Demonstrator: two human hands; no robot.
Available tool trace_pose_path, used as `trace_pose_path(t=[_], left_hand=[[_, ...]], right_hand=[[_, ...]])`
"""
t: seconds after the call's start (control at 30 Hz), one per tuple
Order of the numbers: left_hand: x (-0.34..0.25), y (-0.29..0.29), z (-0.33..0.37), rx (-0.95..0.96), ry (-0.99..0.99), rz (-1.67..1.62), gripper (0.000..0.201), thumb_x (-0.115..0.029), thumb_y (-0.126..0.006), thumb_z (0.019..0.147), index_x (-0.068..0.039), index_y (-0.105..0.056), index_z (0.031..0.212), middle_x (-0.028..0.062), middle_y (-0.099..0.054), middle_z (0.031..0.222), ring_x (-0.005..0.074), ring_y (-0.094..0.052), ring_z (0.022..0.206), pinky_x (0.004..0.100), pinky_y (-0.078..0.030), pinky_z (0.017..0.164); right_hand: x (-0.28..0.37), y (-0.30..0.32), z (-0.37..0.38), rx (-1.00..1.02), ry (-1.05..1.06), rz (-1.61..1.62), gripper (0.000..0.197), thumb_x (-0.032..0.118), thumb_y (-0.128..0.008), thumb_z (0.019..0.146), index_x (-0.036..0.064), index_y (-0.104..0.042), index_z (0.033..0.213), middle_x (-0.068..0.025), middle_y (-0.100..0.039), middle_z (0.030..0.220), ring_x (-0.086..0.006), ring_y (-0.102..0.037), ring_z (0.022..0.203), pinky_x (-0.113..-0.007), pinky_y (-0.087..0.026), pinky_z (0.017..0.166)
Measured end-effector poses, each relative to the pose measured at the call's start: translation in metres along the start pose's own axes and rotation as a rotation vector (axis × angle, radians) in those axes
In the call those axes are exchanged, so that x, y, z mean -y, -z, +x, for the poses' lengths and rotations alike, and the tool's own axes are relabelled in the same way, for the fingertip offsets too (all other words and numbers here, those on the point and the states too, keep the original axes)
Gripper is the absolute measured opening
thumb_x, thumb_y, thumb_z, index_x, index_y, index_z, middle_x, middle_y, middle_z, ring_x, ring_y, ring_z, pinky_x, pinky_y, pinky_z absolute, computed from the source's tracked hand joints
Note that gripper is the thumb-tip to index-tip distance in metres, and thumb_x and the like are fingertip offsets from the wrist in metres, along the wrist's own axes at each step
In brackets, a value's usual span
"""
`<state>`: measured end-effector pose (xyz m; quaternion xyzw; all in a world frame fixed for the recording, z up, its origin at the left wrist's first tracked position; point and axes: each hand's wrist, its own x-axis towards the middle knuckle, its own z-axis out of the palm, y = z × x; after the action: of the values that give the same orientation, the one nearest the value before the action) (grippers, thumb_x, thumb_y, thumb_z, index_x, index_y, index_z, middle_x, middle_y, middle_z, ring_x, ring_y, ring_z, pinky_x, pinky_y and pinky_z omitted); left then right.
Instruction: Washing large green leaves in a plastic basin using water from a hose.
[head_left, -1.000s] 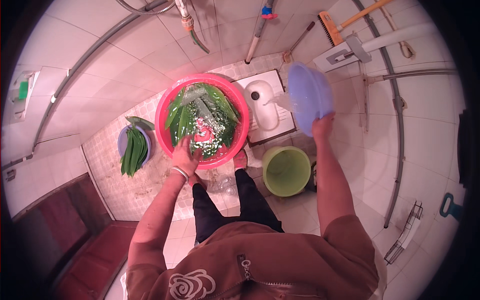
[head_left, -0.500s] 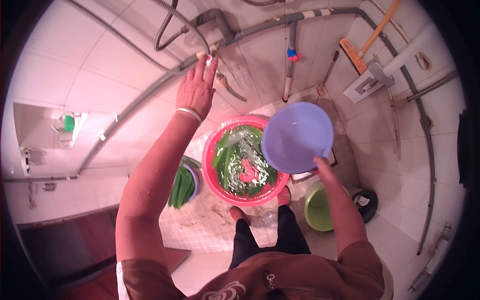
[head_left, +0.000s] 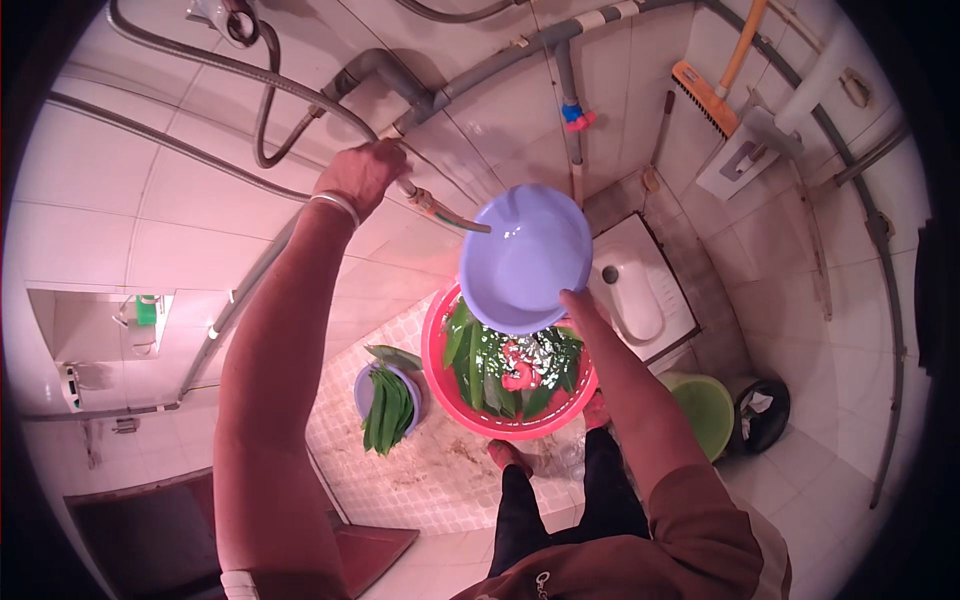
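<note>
My left hand [head_left: 362,178], a white bracelet at its wrist, is curled around the wall tap at the grey pipe, and its fingers hide the tap handle. Below it a short hose [head_left: 455,217] ends over the rim of a purple plastic basin [head_left: 525,262]. My right hand [head_left: 578,303] grips that basin by its near right edge and holds it tilted in the air. Under it stands a large red tub [head_left: 437,375] of water. Long green leaves [head_left: 480,365] and a crumpled pinkish-red thing [head_left: 517,372] lie in the tub.
A small purple bowl [head_left: 366,392] heaped with long green leaves [head_left: 388,412] stands left of the tub. To the right are a squat toilet [head_left: 637,300], a green basin [head_left: 703,415] and a black bin [head_left: 768,425]. An orange brush [head_left: 703,97] leans on the far wall.
My right hand has brought the purple basin left, under the hose end. My left hand has gone from stretched fingers to curling round the tap. The view has shifted.
</note>
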<state>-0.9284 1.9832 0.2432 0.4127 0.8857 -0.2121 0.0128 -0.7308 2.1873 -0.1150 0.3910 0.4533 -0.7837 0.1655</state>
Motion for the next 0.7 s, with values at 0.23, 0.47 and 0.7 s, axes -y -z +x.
trace_pose_path(t=[0.23, 0.47, 0.7], left_hand=[[-0.014, -0.008, 0.007, -0.2, 0.28, -0.062, 0.012, -0.015, -0.054, 0.082, -0.014, -0.062, 0.091, 0.01, -0.057, 0.084, 0.0286, -0.061, 0.078, 0.0383, -0.05, 0.065], [-0.034, -0.005, 0.019, -0.134, 0.477, -0.017, 0.015, -0.016, -0.052, 0.082, -0.016, -0.063, 0.093, 0.0106, -0.058, 0.091, 0.0295, -0.061, 0.082, 0.0398, -0.05, 0.069], [-0.038, -0.011, 0.016, -0.137, 0.614, -0.009, 0.037, -0.038, -0.047, 0.089, -0.008, -0.066, 0.092, 0.0153, -0.061, 0.095, 0.0315, -0.063, 0.084, 0.0396, -0.051, 0.071]], right_hand=[[-0.015, -0.009, 0.0, 0.062, 0.049, 0.018, 0.055, 0.01, -0.051, 0.071, 0.004, -0.035, 0.123, -0.02, -0.054, 0.103, -0.036, -0.063, 0.08, -0.043, -0.058, 0.06], [-0.038, -0.008, 0.024, 0.006, 0.08, -0.019, 0.055, 0.008, -0.05, 0.07, 0.0021, -0.035, 0.123, -0.0199, -0.054, 0.102, -0.0369, -0.062, 0.083, -0.045, -0.058, 0.06], [-0.056, -0.02, 0.03, 0.007, 0.075, 0.031, 0.055, 0.007, -0.048, 0.069, -0.0005, -0.035, 0.122, -0.0202, -0.053, 0.102, -0.0368, -0.062, 0.083, -0.046, -0.058, 0.062]])
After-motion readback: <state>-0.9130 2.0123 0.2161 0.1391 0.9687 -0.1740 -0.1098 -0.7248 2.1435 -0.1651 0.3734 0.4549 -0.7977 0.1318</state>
